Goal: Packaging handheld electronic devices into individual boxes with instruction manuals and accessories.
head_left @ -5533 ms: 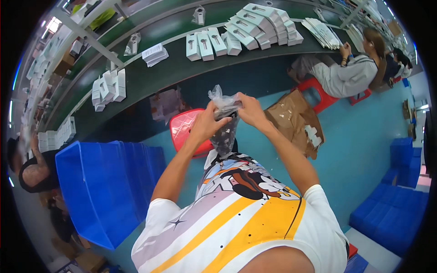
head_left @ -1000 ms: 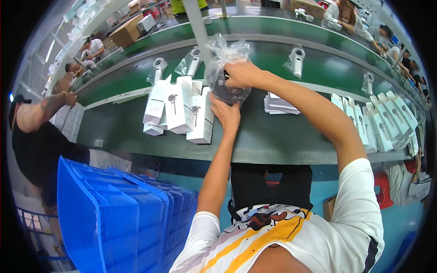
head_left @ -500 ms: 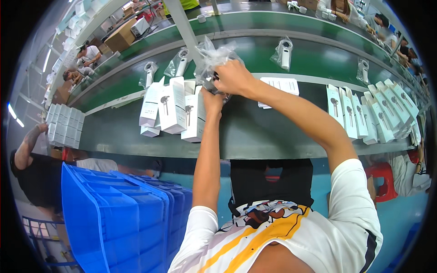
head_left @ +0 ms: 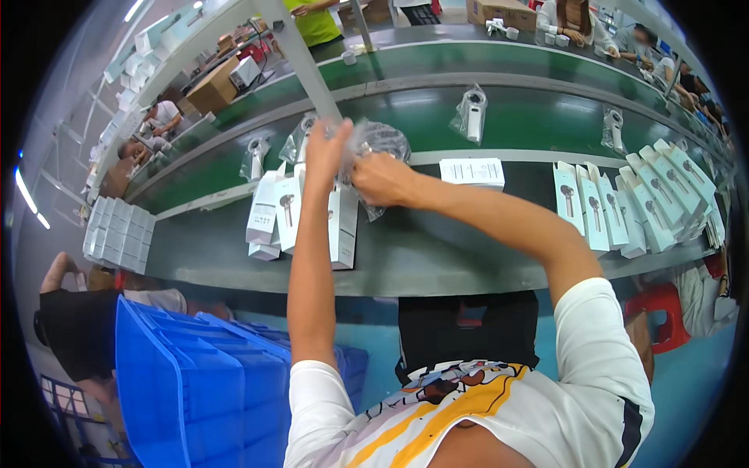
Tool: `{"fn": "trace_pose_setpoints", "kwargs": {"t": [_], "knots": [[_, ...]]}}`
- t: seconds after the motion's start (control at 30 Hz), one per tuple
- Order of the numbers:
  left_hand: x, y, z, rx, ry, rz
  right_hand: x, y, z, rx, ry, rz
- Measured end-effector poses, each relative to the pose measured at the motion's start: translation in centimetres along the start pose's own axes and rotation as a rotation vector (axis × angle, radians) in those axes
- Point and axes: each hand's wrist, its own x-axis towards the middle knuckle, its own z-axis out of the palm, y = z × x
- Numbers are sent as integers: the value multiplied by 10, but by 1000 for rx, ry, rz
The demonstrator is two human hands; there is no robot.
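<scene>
Presently, my right hand [head_left: 380, 178] is closed like a fist around the clear plastic bag [head_left: 386, 139], which is above the far edge of the dark bench [head_left: 445, 242]. My left hand [head_left: 322, 156] is raised just beside it, on the left; its fingers are blurred, so I cannot tell whether they pinch the bag. Several white boxes [head_left: 343, 230] stand by my left forearm, and farther right lies a stack of white papers [head_left: 472, 173].
</scene>
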Motion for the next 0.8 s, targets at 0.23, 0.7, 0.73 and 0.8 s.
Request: {"fn": "trace_pose_setpoints", "kwargs": {"t": [0.23,0.7,0.73,0.8], "knots": [[6,-63,8,486,-60,222,-35,-8,14,-78,253,-18],[26,-85,18,375,171,15,-66,-22,18,153,548,136],[26,-78,20,379,170,11,-68,-22,16,152,545,126],[26,-69,23,339,267,42,-69,-22,12,151,545,108]]}}
